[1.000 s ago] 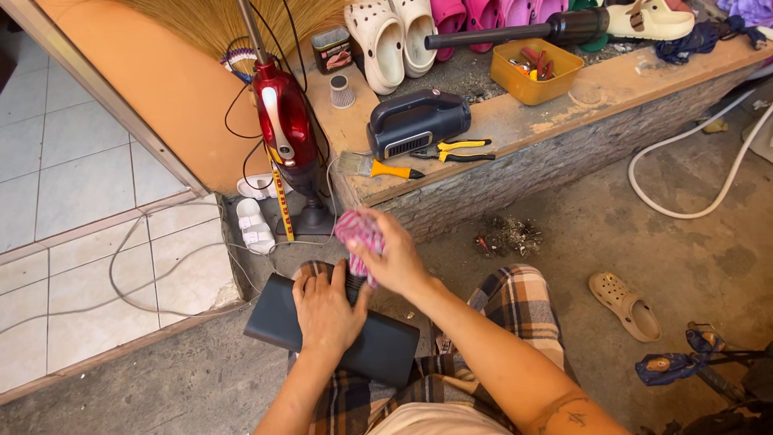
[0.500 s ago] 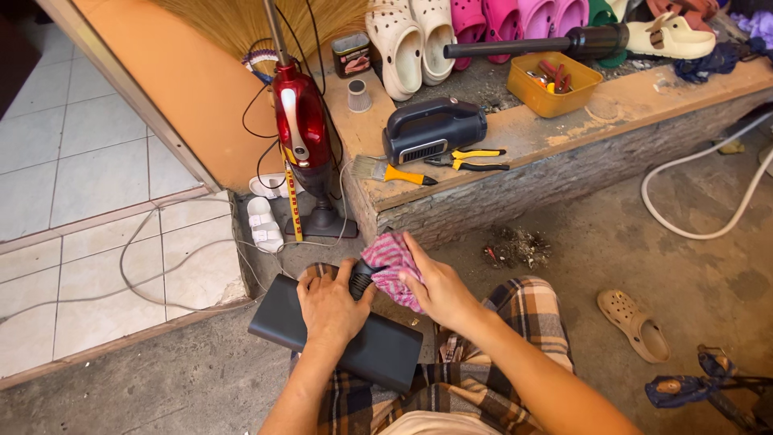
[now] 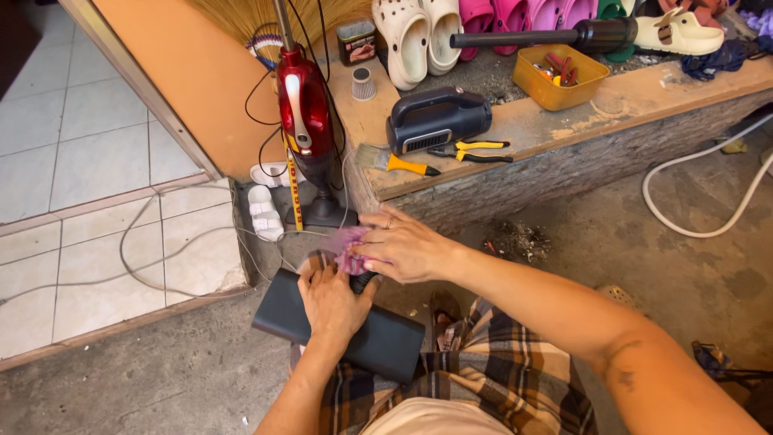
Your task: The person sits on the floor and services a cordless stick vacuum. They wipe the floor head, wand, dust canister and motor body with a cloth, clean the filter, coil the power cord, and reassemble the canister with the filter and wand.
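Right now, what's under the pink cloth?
The pink cloth lies under the right hand, on the flat black device that the left hand steadies. The spot beneath is covered.

A long wooden worktop (image 3: pixel 564 133) runs across the top. On it lie a dark hand vacuum (image 3: pixel 437 119), yellow pliers (image 3: pixel 475 151), a small brush (image 3: pixel 394 161), a yellow tub (image 3: pixel 560 76) and many clogs (image 3: pixel 419 32). The grey floor (image 3: pixel 660 258) below carries a red upright vacuum (image 3: pixel 306 129), white sandals (image 3: pixel 264 211) and a white hose (image 3: pixel 708 185).
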